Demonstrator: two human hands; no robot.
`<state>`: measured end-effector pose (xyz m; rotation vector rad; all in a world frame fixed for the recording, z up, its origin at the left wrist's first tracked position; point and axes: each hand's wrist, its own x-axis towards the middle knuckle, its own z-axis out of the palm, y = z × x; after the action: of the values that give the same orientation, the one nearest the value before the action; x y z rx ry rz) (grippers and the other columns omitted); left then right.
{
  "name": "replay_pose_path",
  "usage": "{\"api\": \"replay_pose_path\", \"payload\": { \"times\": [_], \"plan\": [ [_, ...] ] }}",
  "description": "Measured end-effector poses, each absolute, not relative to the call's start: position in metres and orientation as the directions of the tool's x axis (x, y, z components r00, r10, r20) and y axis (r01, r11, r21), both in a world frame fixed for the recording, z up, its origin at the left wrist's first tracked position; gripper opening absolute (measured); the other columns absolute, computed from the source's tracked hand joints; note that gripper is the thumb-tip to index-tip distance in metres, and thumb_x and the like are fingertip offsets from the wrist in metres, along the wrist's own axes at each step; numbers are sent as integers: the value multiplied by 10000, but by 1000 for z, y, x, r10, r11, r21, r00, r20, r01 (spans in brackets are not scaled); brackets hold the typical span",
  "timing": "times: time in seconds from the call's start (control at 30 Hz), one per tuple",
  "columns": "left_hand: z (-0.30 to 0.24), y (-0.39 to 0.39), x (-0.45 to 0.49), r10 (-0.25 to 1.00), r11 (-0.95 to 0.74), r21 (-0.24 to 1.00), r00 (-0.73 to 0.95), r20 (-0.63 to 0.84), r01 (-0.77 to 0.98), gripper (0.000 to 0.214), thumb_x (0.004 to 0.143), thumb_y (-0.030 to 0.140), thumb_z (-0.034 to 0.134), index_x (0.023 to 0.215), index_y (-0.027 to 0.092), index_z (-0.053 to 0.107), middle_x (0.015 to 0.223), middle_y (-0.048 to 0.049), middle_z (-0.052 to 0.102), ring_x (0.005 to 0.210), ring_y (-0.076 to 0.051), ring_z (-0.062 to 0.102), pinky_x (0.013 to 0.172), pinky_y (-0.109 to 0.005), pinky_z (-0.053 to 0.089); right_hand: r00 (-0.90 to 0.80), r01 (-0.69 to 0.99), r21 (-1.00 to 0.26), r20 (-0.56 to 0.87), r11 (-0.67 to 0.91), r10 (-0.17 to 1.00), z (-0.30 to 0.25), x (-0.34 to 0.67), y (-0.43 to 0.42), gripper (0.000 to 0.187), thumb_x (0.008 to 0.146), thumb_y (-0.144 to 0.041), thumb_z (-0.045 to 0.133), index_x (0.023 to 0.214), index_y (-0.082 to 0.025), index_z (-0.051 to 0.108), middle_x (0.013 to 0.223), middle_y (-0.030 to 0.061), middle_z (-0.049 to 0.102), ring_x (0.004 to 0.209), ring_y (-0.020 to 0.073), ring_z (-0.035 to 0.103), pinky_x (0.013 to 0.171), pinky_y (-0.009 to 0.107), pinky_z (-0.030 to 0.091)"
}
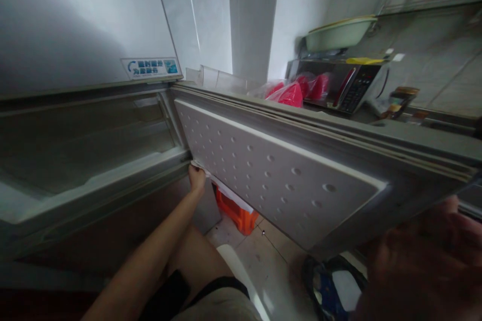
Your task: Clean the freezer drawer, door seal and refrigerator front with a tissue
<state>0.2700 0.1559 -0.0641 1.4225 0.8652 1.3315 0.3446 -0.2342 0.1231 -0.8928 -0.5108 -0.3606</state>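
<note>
A refrigerator door (263,165) stands swung out, its dimpled inner panel facing me. At the lower hinge corner, my left hand (197,178) is closed on a whitish cloth (203,168), pressed against the door's bottom edge. My right hand (425,246), dark and blurred at the right, is at the free edge of the door and appears to grip it; most of its fingers are hard to make out. To the left lies the open refrigerator compartment (86,140), dim inside.
Behind the door are a microwave (339,85), a pale green basin (341,34), red things in clear plastic (288,94) and a jar (401,100). Under the door, an orange stool (237,213) stands on the tiled floor (263,256). A dark blue bag-like item (320,286) lies lower right.
</note>
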Motion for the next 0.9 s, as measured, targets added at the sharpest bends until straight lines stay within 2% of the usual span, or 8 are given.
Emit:
{"api": "replay_pose_path", "payload": {
  "times": [0.1,0.2,0.3,0.47,0.53,0.63,0.73,0.9],
  "plan": [
    [-72,106,273,962,-201,971,163,221,-131,295,708,101,537,976,222,555,1057,-80,655,1010,-194,607,922,-335,453,816,500,-605,568,620,-104,119,349,-237,265,881,-436,461,937,-329,696,1246,-31,604,1237,192,504,1085,449,385],
    [-72,45,270,946,-114,983,286,152,-145,236,709,162,569,938,219,581,959,-56,670,916,-204,640,861,-338,493,811,499,-568,572,654,-122,116,353,-238,256,856,-367,476,934,-286,705,1219,-1,615,1198,194,536,1042,415,420],
    [-63,-17,267,897,-48,986,428,113,-159,228,680,186,616,903,230,624,927,-47,691,881,-207,652,822,-323,515,777,531,-558,621,638,-105,115,354,-237,242,850,-307,476,950,-276,694,1229,-15,615,1198,184,540,1019,390,438],
    [-47,-83,266,785,108,976,619,33,-188,179,683,204,643,856,249,638,858,-35,699,849,-203,662,794,-301,538,747,562,-552,659,615,-91,115,356,-235,275,877,-297,428,977,-298,685,1260,-47,612,1221,171,526,1065,415,384],
    [-46,-84,268,774,187,958,633,-9,-216,194,679,193,637,864,251,633,890,-36,694,849,-193,661,779,-292,543,747,560,-550,659,620,-90,114,358,-235,290,878,-297,416,994,-305,682,1262,-53,612,1234,171,517,1073,426,373],
    [-49,-54,270,833,228,935,552,-42,-273,204,677,208,624,878,240,621,955,-43,687,856,-184,663,775,-300,545,749,552,-554,658,623,-79,113,361,-234,284,881,-314,420,995,-301,680,1284,-52,596,1250,179,506,1088,445,353],
    [-48,0,272,894,170,940,447,-21,-295,228,688,189,586,914,216,602,948,-49,688,850,-182,665,807,-328,538,741,556,-553,668,621,-68,115,360,-234,260,883,-337,443,979,-295,681,1291,-43,590,1266,188,493,1101,460,330],
    [-40,71,270,959,57,957,283,27,-285,223,689,89,505,875,196,566,935,-44,672,900,-169,636,878,-313,493,726,575,-549,685,606,-68,116,353,-234,264,898,-346,437,1000,-303,677,1295,-40,586,1255,184,502,1085,453,349]
  ]
}}
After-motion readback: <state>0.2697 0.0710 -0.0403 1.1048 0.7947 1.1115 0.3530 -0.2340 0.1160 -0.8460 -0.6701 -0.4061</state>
